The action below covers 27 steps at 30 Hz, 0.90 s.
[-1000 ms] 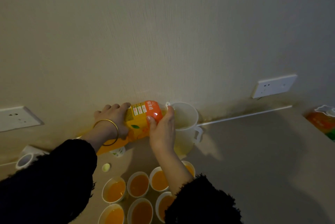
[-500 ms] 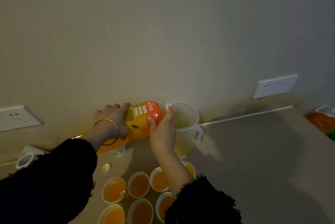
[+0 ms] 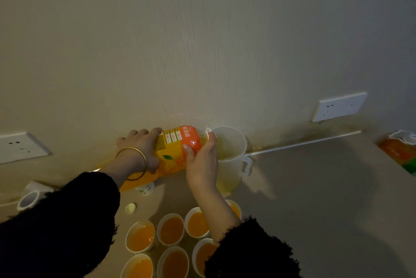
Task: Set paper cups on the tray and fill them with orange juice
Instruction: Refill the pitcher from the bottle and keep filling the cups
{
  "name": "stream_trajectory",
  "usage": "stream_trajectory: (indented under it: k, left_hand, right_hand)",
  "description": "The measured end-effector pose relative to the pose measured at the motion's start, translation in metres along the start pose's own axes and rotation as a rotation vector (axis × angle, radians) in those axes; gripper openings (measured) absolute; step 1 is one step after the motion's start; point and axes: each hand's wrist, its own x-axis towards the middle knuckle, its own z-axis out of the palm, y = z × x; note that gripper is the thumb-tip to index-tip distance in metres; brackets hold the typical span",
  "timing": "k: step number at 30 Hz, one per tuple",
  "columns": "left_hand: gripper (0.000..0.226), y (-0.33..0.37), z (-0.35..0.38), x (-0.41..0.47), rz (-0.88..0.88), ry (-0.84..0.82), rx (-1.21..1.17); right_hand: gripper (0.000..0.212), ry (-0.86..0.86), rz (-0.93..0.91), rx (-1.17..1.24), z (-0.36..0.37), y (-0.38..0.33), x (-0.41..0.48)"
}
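Hardly anything shifts since a second ago: our left hand [image 3: 139, 148] and right hand [image 3: 202, 162] stay wrapped round the tipped juice bottle [image 3: 172, 153], its mouth over the white jug [image 3: 233, 151]; filled paper cups [image 3: 170, 229] sit nearer us.

glossy juice bottle [image 3: 175, 156], translucent plastic pitcher [image 3: 231, 160], fuzzy sleeves [image 3: 254, 253]

the bottle [image 3: 174, 153], orange with a yellow label, lay tipped almost level. its mouth was over the rim of a pale plastic jug [image 3: 233, 158]. the jug stood upright, handle to the right, with a little yellowish juice [image 3: 227, 184] in its bottom. seven white cups [image 3: 170, 229] stood close together in two rows below, each holding orange juice. one in the back row was partly hidden.
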Motion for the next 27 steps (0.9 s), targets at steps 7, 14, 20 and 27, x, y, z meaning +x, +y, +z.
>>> stream_trajectory:
  k: [7,14,20,27]
  left_hand:
    - [0.109,0.0002,-0.0004,-0.0001,-0.001,-0.002,0.011]
    - [0.107,-0.0001,-0.0027,-0.0023,0.013,0.000,0.016]
    - [0.107,0.0006,-0.0041,-0.0019,0.014,-0.007,0.020]
    - [0.107,-0.0003,-0.0057,-0.0018,0.019,-0.012,0.016]
  right_hand:
    - [0.075,0.007,0.008,0.005,0.0003,-0.0003,-0.0006]
    - [0.074,0.005,0.022,-0.003,0.0025,0.0004,-0.0002]
    - [0.074,0.003,0.028,-0.001,0.0023,0.0006,-0.0003]
    - [0.074,0.008,0.020,-0.003,0.0018,0.0002,-0.0001]
